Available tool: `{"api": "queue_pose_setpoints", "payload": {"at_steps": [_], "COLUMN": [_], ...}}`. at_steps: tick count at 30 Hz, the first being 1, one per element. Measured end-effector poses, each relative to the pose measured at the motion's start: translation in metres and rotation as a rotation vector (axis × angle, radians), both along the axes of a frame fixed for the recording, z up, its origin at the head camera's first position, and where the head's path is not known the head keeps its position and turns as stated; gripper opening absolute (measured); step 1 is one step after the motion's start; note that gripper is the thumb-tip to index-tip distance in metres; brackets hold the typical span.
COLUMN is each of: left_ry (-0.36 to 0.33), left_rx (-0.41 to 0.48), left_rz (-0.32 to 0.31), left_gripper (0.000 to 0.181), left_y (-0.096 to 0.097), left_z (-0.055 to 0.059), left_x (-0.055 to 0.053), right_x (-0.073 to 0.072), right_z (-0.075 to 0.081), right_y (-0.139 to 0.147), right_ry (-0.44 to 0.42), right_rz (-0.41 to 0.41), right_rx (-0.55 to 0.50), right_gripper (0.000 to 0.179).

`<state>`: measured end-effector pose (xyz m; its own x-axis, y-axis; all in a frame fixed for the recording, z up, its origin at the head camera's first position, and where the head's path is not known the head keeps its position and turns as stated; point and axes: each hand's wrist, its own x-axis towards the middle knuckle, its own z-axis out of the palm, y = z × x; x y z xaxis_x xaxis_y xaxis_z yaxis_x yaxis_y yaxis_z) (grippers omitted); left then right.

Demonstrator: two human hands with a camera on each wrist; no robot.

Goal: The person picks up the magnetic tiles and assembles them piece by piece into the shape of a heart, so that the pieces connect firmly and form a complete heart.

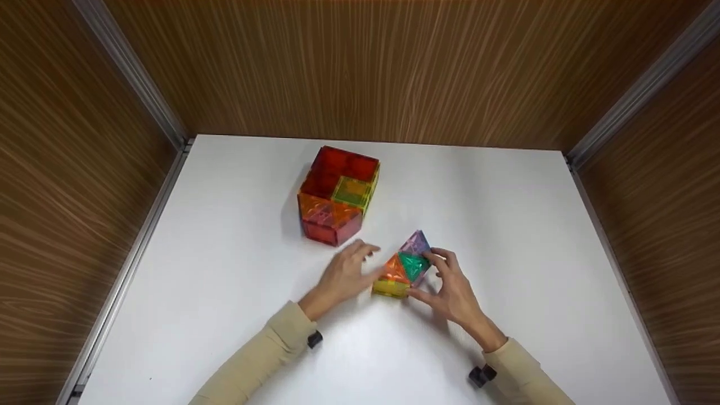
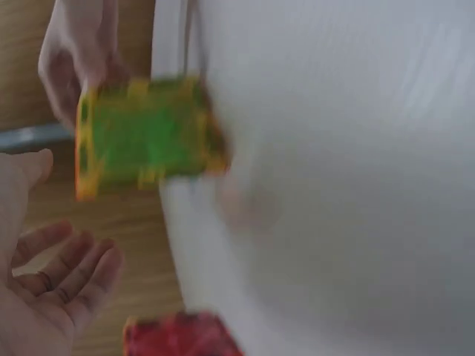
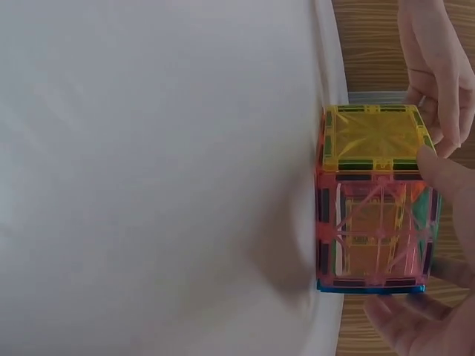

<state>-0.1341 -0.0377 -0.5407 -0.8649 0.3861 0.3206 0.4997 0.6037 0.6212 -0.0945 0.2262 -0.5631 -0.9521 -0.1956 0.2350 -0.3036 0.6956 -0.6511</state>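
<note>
A small block of translucent magnetic tiles (image 1: pixel 413 265) stands on the table, with orange, green and purple triangles on top. My right hand (image 1: pixel 454 289) grips it, the thumb at the front corner and fingers along the right side. In the right wrist view, its yellow square tile (image 3: pixel 375 137) and a pink square tile (image 3: pixel 378 230) form two upright sides, with blue at one edge. My left hand (image 1: pixel 343 275) is beside the block's left side, thumb near the orange triangle. The left wrist view shows the left hand (image 2: pixel 52 289) with loosely bent fingers, apart from the blurred block.
A larger magnetic-tile block (image 1: pixel 337 169) in red, yellow, orange and pink stands behind and left of the small one. The white table (image 1: pixel 506 225) is bordered by wood-grain panels (image 1: pixel 360 73) at the back and sides.
</note>
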Motion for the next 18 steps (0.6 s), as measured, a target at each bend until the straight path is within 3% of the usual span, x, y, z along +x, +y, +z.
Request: {"api": "queue_pose_setpoints", "payload": {"at_steps": [5, 7, 9, 13, 18], "left_ry": [0.174, 0.2, 0.167, 0.029, -0.126], "left_rx": [-0.035, -0.081, -0.12, -0.219, -0.263], "left_rz": [0.06, 0.086, 0.12, 0.214, 0.255], "left_gripper": [0.037, 0.036, 0.038, 0.053, 0.072], "left_y": [-0.032, -0.046, -0.059, -0.079, -0.095], "left_z": [0.016, 0.019, 0.021, 0.022, 0.018], "left_x": [-0.038, -0.052, -0.064, -0.084, -0.098], "right_x": [-0.005, -0.007, -0.01, -0.014, -0.023], "right_z": [0.0, 0.0, 0.0, -0.001, -0.001], "right_y": [0.004, 0.006, 0.006, 0.006, 0.003], "right_ry": [-0.028, -0.018, 0.0, 0.036, 0.063], "right_rz": [0.012, 0.012, 0.008, -0.001, -0.008], "right_rx": [-0.019, -0.023, -0.025, -0.013, -0.023], "right_gripper": [0.081, 0.077, 0.072, 0.065, 0.061]}}
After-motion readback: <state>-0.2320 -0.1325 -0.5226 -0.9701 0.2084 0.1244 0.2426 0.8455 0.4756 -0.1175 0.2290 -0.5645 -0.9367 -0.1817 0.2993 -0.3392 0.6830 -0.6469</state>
